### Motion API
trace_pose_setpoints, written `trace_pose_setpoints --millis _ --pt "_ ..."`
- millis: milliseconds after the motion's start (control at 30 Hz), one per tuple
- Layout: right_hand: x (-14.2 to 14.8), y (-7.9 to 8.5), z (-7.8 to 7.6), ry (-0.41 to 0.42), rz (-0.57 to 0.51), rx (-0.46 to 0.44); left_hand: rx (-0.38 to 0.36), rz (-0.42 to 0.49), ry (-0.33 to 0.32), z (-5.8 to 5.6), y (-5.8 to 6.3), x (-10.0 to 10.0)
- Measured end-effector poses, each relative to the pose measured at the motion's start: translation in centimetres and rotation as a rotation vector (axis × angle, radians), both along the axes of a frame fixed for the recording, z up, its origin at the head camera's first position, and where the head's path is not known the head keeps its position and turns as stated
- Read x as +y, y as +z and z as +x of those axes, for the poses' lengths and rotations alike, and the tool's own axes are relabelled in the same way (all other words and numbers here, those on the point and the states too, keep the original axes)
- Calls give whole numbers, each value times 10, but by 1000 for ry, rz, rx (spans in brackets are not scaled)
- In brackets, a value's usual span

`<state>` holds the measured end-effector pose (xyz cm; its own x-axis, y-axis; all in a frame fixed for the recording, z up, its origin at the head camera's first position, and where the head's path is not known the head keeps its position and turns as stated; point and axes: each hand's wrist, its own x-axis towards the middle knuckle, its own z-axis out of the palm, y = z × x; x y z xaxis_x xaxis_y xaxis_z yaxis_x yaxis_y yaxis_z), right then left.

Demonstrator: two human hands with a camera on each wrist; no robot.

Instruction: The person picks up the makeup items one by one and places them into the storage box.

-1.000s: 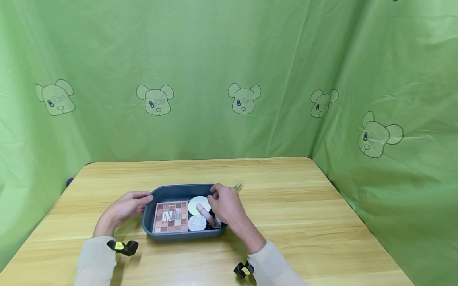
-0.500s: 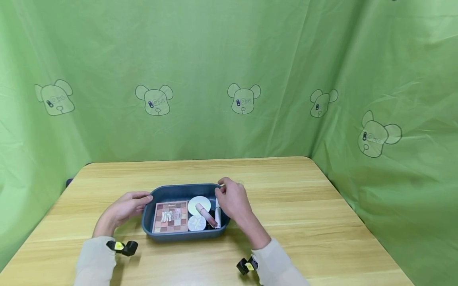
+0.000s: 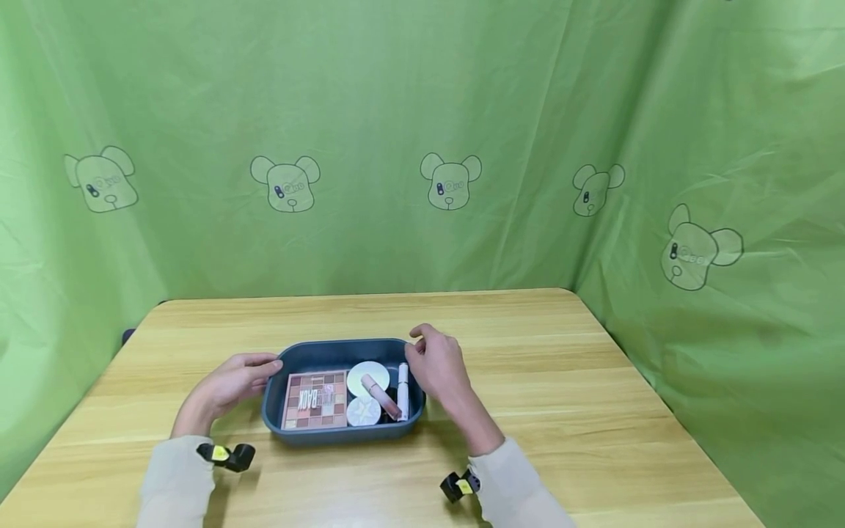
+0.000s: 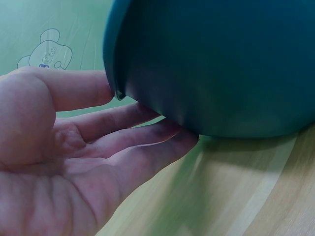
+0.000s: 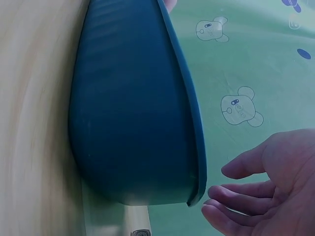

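A dark blue rectangular tray [image 3: 343, 438] sits on the wooden table. Inside lie an eyeshadow palette [image 3: 315, 400], a large white round compact [image 3: 360, 372], a smaller round compact with a star [image 3: 363, 412], a pink lip gloss tube [image 3: 383, 398] across them, and a slim white tube [image 3: 403, 392] along the right wall. My left hand [image 4: 93, 142] holds the tray's left end, thumb at the rim, fingers against the outer wall low down. Beside the back right corner hovers my right hand [image 5: 268, 191], fingers loosely bent, a gap between them and the rim.
Wooden tabletop [image 3: 561, 411] surrounds the tray. Green curtains [image 3: 370, 110] with bear-head prints stand behind and at both sides. In the right wrist view, a small dark patterned item [image 5: 141, 232] shows at the lower edge, its kind unclear.
My right hand has moved right and back from over the tray's right end to outside its corner. The white tube is uncovered in the tray. My left hand stays put.
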<state>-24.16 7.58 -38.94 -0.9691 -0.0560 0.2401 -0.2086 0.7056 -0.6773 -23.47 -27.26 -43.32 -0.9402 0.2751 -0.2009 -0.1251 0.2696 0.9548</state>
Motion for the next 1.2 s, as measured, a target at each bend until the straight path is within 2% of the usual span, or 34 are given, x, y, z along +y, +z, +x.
trace_pose_setpoints --millis 367,933,1200 --pt "9 -3 -8 -38 -5 22 3 10 -2 -1 0 0" --pt "23 -16 -20 -77 5 -79 -10 6 2 -1 0 0" --pt "26 -23 -24 -77 23 -60 -12 4 5 0 0 0"
